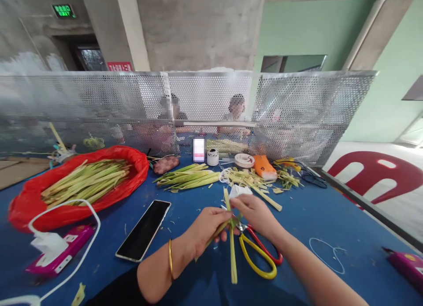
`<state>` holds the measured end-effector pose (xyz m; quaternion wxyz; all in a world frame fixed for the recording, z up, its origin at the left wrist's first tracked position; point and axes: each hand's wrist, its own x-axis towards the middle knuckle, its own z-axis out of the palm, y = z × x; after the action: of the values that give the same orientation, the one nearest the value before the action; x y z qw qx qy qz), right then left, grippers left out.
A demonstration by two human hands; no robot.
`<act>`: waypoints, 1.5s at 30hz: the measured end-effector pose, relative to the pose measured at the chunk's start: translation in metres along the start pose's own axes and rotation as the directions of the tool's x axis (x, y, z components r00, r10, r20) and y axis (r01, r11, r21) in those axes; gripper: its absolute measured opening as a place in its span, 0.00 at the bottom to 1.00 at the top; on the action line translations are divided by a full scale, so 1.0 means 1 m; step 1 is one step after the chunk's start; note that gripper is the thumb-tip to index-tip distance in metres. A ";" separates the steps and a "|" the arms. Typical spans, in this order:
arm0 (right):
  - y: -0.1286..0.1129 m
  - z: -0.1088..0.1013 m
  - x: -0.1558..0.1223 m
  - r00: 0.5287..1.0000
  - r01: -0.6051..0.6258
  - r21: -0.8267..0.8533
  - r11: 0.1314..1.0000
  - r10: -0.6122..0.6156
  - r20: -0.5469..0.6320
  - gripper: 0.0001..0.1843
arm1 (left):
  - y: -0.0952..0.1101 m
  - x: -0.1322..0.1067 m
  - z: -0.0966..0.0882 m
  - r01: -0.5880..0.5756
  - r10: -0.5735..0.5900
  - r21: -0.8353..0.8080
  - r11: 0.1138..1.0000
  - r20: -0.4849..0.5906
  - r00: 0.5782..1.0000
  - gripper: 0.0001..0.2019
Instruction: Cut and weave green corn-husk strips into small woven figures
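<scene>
My left hand [211, 224] is closed on a bundle of pale green plant strips [232, 257], its thumb and fingers pinching near the middle. My right hand [253, 209] is closed on the upper part of the same strips, close to the left fingertips. The strips cross between the hands, one length hanging down toward me and another slanting under my left palm. Scissors [259, 253] with one red and one yellow handle lie just beneath my right hand, their blades partly hidden by the fingers and strips. Behind the hands sits a crumpled white piece [240, 191].
At left, a red plastic bag [132, 154] holds many strips. A black-screened phone [143, 231] and a purple power strip [62, 253] with a white cable lie nearer. Cut strips [188, 177], a tape roll [244, 160] and an orange packet [264, 167] line the back, before a perforated metal partition [211, 90].
</scene>
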<state>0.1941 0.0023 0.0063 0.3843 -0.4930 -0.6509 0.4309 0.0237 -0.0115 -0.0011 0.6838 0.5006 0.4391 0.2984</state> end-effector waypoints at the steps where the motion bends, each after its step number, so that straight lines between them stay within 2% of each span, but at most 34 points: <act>1: -0.005 0.006 0.002 0.994 -0.063 0.045 0.997 0.059 0.087 0.22 | 0.001 0.001 -0.001 -0.019 0.019 0.019 1.000 -0.001 1.000 0.19; 2: -0.010 0.012 0.005 0.985 -0.113 0.082 0.990 0.100 0.143 0.22 | 0.002 0.001 -0.002 -0.034 0.034 0.034 0.999 -0.005 0.999 0.18; 4: -0.014 0.023 0.010 0.982 -0.134 0.122 0.983 0.115 0.151 0.21 | 0.003 0.000 -0.006 -0.055 0.056 0.053 0.997 -0.028 0.998 0.18; 7: -0.015 0.035 0.015 0.994 -0.105 0.167 0.980 0.096 0.060 0.18 | 0.004 -0.002 -0.013 -0.064 0.065 0.060 0.996 -0.026 0.998 0.17; 10: -0.011 0.041 0.015 0.996 -0.051 0.163 0.985 0.061 -0.058 0.15 | 0.005 -0.005 -0.018 -0.031 0.029 0.064 0.997 0.034 0.999 0.17; 13: -0.006 0.043 0.012 0.988 0.029 0.108 0.994 -0.012 -0.155 0.13 | 0.007 -0.007 -0.017 0.014 -0.020 0.064 0.998 0.092 0.996 0.17; 16: -0.004 0.043 0.009 0.978 0.070 0.054 0.996 -0.058 -0.201 0.12 | 0.007 -0.008 -0.012 0.051 -0.060 0.086 0.995 0.112 0.992 0.17; 21: -0.001 0.045 0.005 0.977 0.074 0.037 0.997 -0.065 -0.202 0.12 | 0.004 -0.008 -0.008 0.035 -0.055 0.150 0.988 0.135 0.989 0.17; 25: -0.001 0.049 0.001 0.984 0.040 0.072 0.997 -0.027 -0.178 0.12 | 0.000 -0.007 -0.006 0.070 -0.092 0.162 0.984 0.131 0.987 0.16; 28: -0.001 0.049 0.002 0.990 0.008 0.100 0.995 0.006 -0.143 0.13 | -0.002 -0.007 -0.003 0.072 -0.083 0.101 0.992 0.114 0.990 0.16; 30: 0.001 0.045 0.007 0.988 0.020 0.085 0.996 -0.007 -0.152 0.14 | -0.002 -0.007 -0.003 0.077 -0.075 -0.012 0.997 0.088 0.993 0.16; 32: 0.006 0.036 0.013 0.959 0.119 0.009 0.993 -0.113 -0.260 0.14 | 0.001 -0.007 -0.006 0.078 -0.069 -0.163 0.984 0.060 0.996 0.18; 34: 0.016 0.026 0.021 0.866 0.230 -0.101 0.968 -0.251 -0.432 0.14 | 0.006 -0.006 -0.012 0.034 -0.031 -0.295 0.955 0.013 0.999 0.18; 35: 0.021 0.022 0.024 0.832 0.212 -0.117 0.970 -0.242 -0.499 0.14 | 0.008 -0.005 -0.015 -0.010 0.001 -0.349 0.937 -0.025 1.000 0.17; 36: 0.026 0.019 0.027 0.827 0.152 -0.075 0.986 -0.168 -0.537 0.14 | 0.010 -0.004 -0.019 -0.065 0.040 -0.390 0.919 -0.071 0.997 0.16; 37: 0.029 0.018 0.028 0.870 0.074 0.003 0.997 -0.063 -0.490 0.14 | 0.011 -0.002 -0.022 -0.127 0.084 -0.419 0.899 -0.119 0.989 0.14; 40: 0.030 0.027 0.027 0.973 0.028 0.068 0.997 -0.012 -0.229 0.15 | 0.010 0.001 -0.028 -0.267 0.186 -0.459 0.847 -0.215 0.959 0.14; 41: 0.027 0.033 0.024 0.995 0.020 0.094 0.995 -0.011 -0.102 0.14 | 0.008 0.002 -0.028 -0.287 0.205 -0.466 0.837 -0.219 0.954 0.14; 42: 0.024 0.040 0.020 0.994 -0.001 0.178 0.984 -0.019 0.111 0.13 | 0.006 0.003 -0.027 -0.298 0.220 -0.470 0.831 -0.214 0.952 0.14; 43: 0.020 0.047 0.016 0.985 -0.004 0.292 0.956 -0.047 0.168 0.14 | 0.004 0.004 -0.025 -0.306 0.233 -0.468 0.829 -0.209 0.950 0.14; 45: 0.015 0.061 0.008 0.997 -0.008 0.395 0.919 -0.023 0.072 0.18 | 0.000 0.005 -0.022 -0.316 0.250 -0.451 0.835 -0.202 0.947 0.14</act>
<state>0.1406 0.0009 -0.0277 0.4529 -0.3862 -0.5664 0.5701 0.0064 0.0015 -0.0049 0.7029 0.3547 0.3180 0.5282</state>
